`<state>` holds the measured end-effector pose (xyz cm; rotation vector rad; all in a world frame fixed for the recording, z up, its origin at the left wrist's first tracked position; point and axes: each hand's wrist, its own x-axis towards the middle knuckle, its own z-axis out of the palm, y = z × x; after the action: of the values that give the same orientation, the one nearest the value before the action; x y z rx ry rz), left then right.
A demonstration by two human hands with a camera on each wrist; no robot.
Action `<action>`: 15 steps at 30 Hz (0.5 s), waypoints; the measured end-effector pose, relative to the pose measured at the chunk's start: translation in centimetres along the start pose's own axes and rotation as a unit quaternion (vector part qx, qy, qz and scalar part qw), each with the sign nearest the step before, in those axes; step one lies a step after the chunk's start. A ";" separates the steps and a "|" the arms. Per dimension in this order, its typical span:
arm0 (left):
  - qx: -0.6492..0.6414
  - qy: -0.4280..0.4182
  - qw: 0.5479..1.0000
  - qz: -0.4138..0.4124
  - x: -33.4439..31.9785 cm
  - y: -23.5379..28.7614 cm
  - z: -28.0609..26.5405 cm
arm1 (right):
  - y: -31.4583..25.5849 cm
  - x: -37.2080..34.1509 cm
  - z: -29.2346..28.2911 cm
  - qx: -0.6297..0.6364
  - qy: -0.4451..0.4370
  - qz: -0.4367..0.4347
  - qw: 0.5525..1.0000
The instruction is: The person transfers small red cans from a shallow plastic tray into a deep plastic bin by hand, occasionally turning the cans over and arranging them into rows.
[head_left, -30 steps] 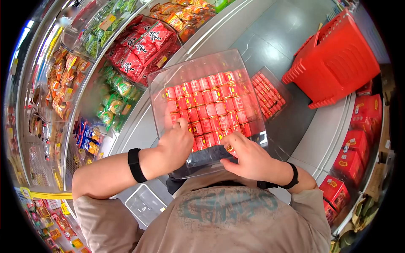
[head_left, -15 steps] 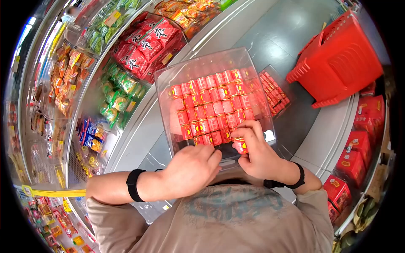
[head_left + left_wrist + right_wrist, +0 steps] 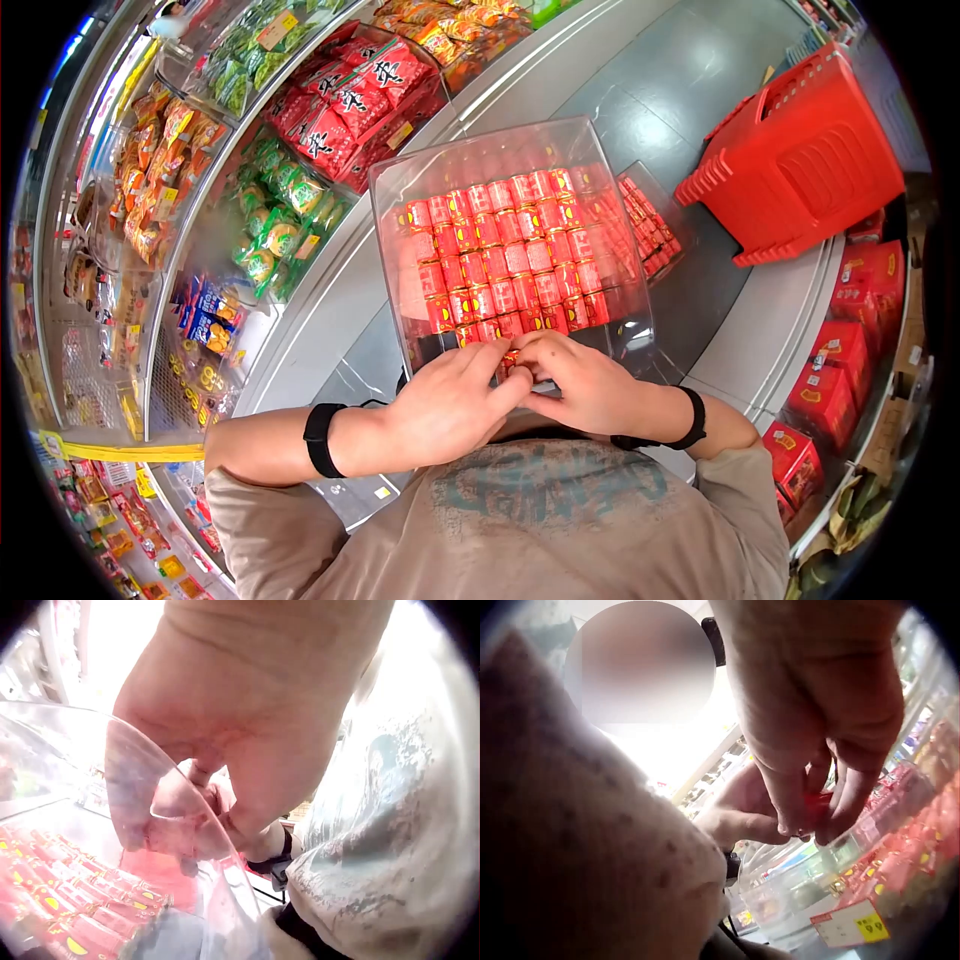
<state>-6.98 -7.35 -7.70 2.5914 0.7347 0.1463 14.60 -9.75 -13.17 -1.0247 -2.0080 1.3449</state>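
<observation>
At the near side of a clear plastic bin (image 3: pixel 390 190), my two hands come together. The right hand (image 3: pixel 585 385) pinches a small red-wrapped roll (image 3: pixel 821 801) between thumb and fingers. My left hand (image 3: pixel 440 395) meets it from the other side, its thumb and index finger on the same roll, most of which the fingers cover. Rows of matching red rolls (image 3: pixel 500 260) with gold ends lie side by side inside the bin. A dark strip of bin floor shows beyond the left fingertips.
A smaller clear tray of red rolls (image 3: pixel 650 225) stands behind the bin on the right. Farther right is a red plastic basket (image 3: pixel 800 150). Shelves with bagged snacks (image 3: pixel 350 90) curve along the left; red boxes (image 3: pixel 840 360) line the right side.
My left hand first left the rolls' left side for the near edge. The right hand lifted a roll, then moved left and down with it to meet the left hand.
</observation>
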 end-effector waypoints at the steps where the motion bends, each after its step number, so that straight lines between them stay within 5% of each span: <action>1: -0.005 0.001 1.000 -0.003 0.1 0.1 -0.1 | -0.2 0.0 0.1 -0.004 0.000 -0.004 1.000; 5: 0.105 -0.039 0.993 -0.029 0.1 -1.1 -0.7 | -1.3 0.1 -0.8 -0.040 0.006 -0.015 0.999; 8: 0.261 -0.147 0.950 -0.085 0.1 -1.4 0.0 | -1.2 -0.6 -1.8 -0.088 0.041 -0.033 0.995; 15: 0.276 -0.245 0.926 -0.081 1.0 -1.7 1.6 | -3.3 -3.0 -5.8 -0.094 0.103 -0.066 0.988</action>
<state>-6.57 -6.14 -9.86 2.8633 0.8800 -0.8478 19.72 -9.78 -7.97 -1.0456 -2.0330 0.9548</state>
